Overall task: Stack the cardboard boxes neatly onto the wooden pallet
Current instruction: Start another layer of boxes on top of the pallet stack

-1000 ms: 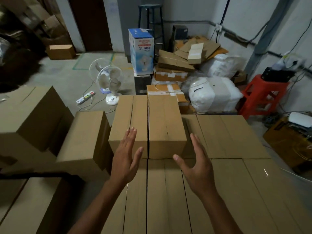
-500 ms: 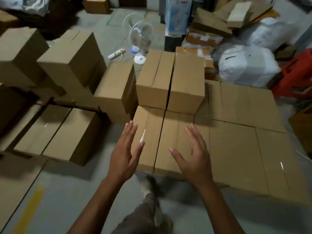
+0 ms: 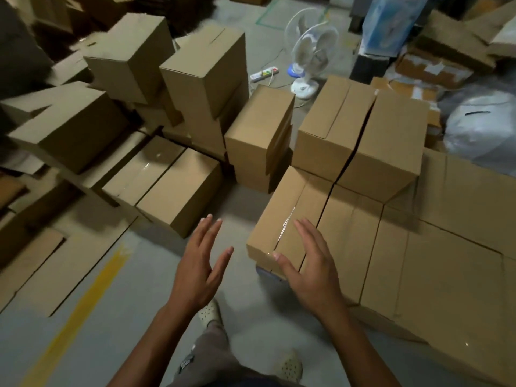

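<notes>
Left hand (image 3: 199, 263), right hand (image 3: 310, 266) empty, fingers (image 3: 205, 229) apart; two top boxes (image 3: 388, 141) lie long axis pointing away.

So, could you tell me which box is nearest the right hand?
The tape-sealed corner box in the bottom layer; only it lies directly under the right hand.

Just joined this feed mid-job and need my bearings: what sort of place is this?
Probably a storeroom or small warehouse: loose cardboard boxes heaped on a bare concrete floor, a painted yellow line, and a flat stacked layer of boxes on the right.
</notes>
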The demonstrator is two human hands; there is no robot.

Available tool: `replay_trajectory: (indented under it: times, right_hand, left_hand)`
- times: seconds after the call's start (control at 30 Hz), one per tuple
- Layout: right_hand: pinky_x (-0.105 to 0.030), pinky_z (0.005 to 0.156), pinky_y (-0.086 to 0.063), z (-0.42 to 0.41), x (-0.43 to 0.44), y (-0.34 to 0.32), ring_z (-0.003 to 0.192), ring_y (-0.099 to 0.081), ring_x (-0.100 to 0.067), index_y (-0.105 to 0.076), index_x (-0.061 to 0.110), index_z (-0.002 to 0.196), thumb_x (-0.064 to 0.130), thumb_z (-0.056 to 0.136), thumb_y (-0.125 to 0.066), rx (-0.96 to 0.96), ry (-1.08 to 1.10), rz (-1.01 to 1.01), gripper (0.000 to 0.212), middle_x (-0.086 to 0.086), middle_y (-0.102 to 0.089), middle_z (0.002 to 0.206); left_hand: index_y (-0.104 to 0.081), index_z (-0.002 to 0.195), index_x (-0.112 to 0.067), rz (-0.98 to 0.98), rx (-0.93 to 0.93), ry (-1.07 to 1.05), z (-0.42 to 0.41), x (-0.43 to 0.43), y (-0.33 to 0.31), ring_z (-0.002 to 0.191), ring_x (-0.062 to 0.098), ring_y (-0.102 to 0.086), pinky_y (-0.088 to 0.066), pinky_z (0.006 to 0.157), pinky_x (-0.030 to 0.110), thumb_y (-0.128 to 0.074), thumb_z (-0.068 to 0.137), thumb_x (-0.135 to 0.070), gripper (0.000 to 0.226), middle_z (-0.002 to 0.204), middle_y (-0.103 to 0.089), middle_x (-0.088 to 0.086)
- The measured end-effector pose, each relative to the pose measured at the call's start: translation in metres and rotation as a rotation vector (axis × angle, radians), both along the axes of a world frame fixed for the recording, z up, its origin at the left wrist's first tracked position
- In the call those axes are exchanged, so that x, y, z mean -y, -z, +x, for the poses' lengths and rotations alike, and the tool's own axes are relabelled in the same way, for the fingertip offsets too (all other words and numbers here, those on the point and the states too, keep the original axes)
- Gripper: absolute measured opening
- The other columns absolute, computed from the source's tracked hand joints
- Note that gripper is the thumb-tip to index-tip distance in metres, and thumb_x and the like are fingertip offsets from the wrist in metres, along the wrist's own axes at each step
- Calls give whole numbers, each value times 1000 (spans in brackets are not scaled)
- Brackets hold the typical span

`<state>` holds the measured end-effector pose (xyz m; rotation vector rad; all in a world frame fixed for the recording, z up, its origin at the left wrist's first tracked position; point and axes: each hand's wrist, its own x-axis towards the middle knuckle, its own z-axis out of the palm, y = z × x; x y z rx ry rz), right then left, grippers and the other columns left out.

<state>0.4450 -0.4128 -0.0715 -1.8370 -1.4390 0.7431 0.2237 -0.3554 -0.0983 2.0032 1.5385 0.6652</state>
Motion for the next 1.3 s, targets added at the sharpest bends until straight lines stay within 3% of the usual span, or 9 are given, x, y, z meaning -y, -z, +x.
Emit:
replay_trajectory:
  times: [0.13, 0.37, 0.6, 0.83, 0.97, 1.1, 1.2, 1.3]
  right_hand:
    - [-21, 106, -28, -37, -53, 6, 147, -25, -9, -35, 32, 153, 53, 91, -63, 31, -10, -20, 71, 8, -27, 163]
    - [-22, 108, -27, -105, -154, 21, 147, -27, -11, -36, 32, 153, 46, 92, -66, 13, 92, -45, 69, 6, -28, 162]
    - [-23, 104, -33, -142, -237, 21, 143, -28, -4, -36, 36, 152, 47, 91, -66, -31, 143, -32, 69, 9, -28, 162]
    - [-41, 113, -42, -125, -320, 23, 146, -31, -10, -34, 37, 152, 50, 91, -65, -29, 184, -31, 70, 9, -28, 162]
    - [-38, 113, -39, -99, -381, 35, 146, -29, -9, -35, 37, 152, 47, 92, -66, -44, 216, -39, 68, 8, -29, 162]
    - [-32, 110, -39, -66, -453, 54, 141, -30, -3, -35, 36, 152, 44, 92, -67, -87, 221, -33, 69, 10, -28, 161]
    - [-28, 106, -37, -33, -505, 65, 140, -31, -4, -35, 35, 152, 44, 93, -67, -103, 237, -82, 69, 10, -28, 161]
    - [-32, 109, -39, 1, -552, 78, 142, -32, -7, -36, 33, 153, 46, 93, -66, -113, 274, -134, 68, 8, -29, 161]
  left_hand:
    - [-34, 156, -24, -21, -18, -5, -45, -49, 11, 149, 19, -28, -40, 113, 49, -29, 94, -71, 78, 163, -28, 0]
    - [-30, 157, -26, -62, -42, 94, -113, -171, 20, 150, 17, -22, -29, 116, 38, -27, 92, -70, 78, 164, -26, 1]
    - [-31, 156, -27, -25, -38, 128, -133, -282, 8, 148, 19, -26, -28, 111, 33, -25, 93, -69, 76, 163, -27, 3]
    - [-29, 157, -33, -24, 27, 174, -107, -378, 10, 149, 13, -23, -28, 114, 35, -31, 97, -65, 68, 165, -23, -5]
    - [-30, 157, -30, -40, 12, 200, -78, -442, 20, 148, 12, -25, -25, 111, 30, -32, 97, -64, 68, 165, -24, -5]
    - [-30, 157, -28, -46, -24, 203, -39, -518, 35, 149, 13, -24, -24, 111, 31, -43, 103, -50, 59, 165, -23, -4]
    - [-32, 156, -28, -98, -46, 201, -7, -570, 43, 148, 15, -27, -32, 115, 41, -43, 102, -49, 59, 164, -25, -3]
    - [-32, 156, -29, -170, -58, 236, 22, -619, 55, 147, 15, -29, -38, 115, 46, -38, 99, -56, 64, 164, -25, -5]
